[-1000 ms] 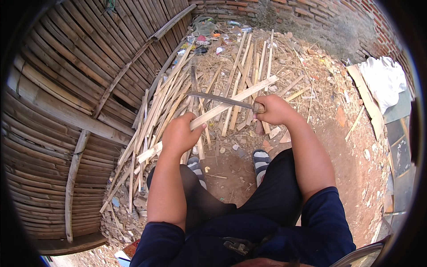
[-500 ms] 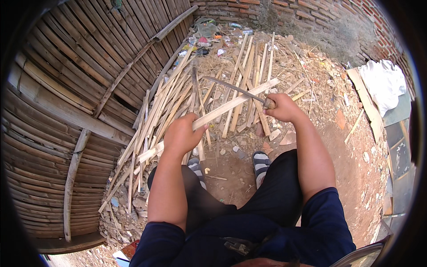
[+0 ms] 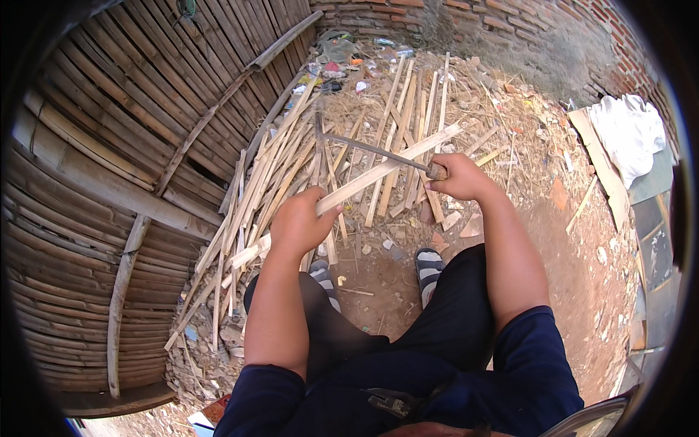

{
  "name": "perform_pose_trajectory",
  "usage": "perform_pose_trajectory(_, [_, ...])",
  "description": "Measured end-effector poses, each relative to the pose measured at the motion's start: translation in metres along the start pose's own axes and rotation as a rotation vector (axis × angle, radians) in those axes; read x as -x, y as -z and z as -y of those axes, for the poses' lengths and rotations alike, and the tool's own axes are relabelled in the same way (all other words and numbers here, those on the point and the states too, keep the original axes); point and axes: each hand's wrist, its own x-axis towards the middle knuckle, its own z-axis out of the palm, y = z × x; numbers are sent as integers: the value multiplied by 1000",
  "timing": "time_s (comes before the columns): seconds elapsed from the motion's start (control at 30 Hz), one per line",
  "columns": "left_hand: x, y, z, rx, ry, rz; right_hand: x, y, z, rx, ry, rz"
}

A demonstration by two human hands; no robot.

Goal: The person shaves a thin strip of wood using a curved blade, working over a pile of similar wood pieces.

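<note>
My left hand [image 3: 302, 222] is closed round a pale wooden strip [image 3: 371, 177], which slants from my left knee up toward the far right. In my right hand [image 3: 459, 177] is the short wooden handle of a machete [image 3: 375, 150]. Its long dark blade points left and crosses over the strip, between my two hands. Whether the edge touches the wood I cannot tell. Under and beyond the strip, many loose wooden strips [image 3: 273, 175] lie in a heap on the ground.
A bamboo wall [image 3: 95, 167] rises on the left, and a brick wall [image 3: 502, 22] stands at the back. White sacking [image 3: 628, 142] and a brown board [image 3: 601, 171] lie at the right. My sandalled feet [image 3: 429, 271] rest on dirt strewn with rubble.
The machete has shifted slightly left and down along the strip, with my right hand moving a little left. My left hand keeps its hold, and the strip has barely moved.
</note>
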Motion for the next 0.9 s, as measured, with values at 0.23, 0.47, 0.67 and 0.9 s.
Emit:
perform_pose_trajectory(0.23, [-1, 1, 1, -25, -2, 0, 3, 8, 1, 52, -93, -26])
perform_pose_trajectory(0.47, [0, 2, -1, -11, 6, 17, 0, -3, 34, 117, 54, 90])
perform_pose_trajectory(0.67, [0, -3, 3, -8, -17, 3, 1, 1, 28, 26, 67, 95])
perform_pose_trajectory(0.9, [0, -1, 1, -11, -20, 9, 1, 2, -6, 26, -49, -48])
